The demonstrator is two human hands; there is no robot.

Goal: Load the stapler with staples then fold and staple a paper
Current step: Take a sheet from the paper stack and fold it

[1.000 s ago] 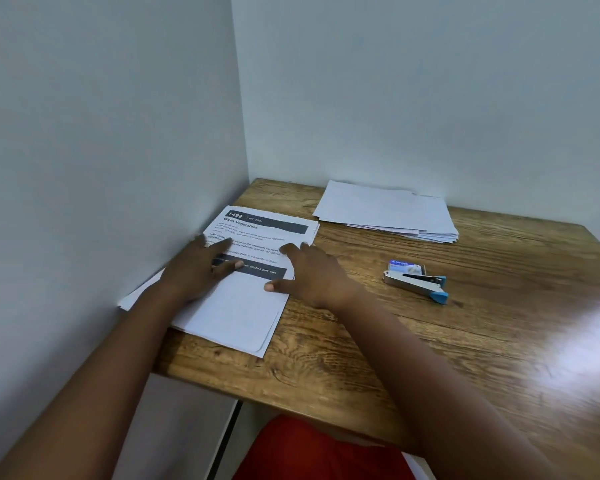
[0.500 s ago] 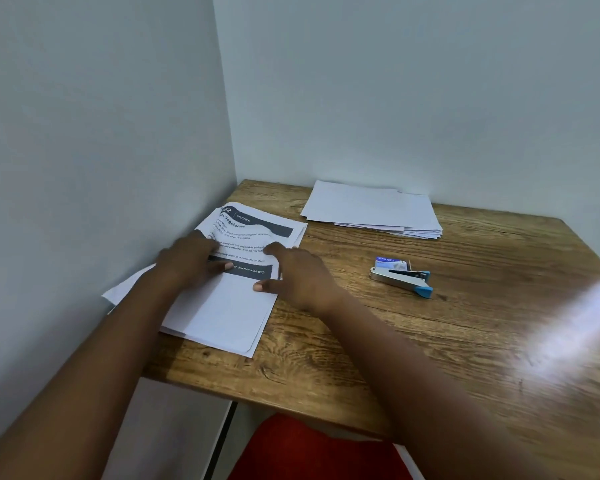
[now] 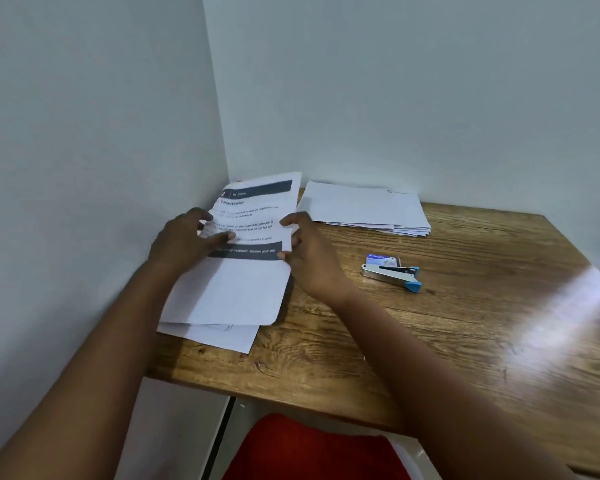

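A printed sheet of paper [image 3: 238, 289] with dark bands and text is lifted at its far end off the table's left corner. My left hand [image 3: 184, 242] grips its left edge and my right hand [image 3: 309, 252] grips its right edge. Another white sheet [image 3: 222, 336] lies flat beneath it. To the right, a silver stapler [image 3: 390, 273] with blue ends lies on the wood. A small blue-and-white staple box [image 3: 381, 260] sits just behind the stapler.
A stack of white papers [image 3: 364, 207] rests at the back of the wooden table [image 3: 430, 341] against the wall. Walls close in at the left and back. A red garment [image 3: 312, 448] shows below the table's front edge.
Both hands went from pressing flat on the printed sheet to gripping its side edges, and the sheet's far end has risen off the table.
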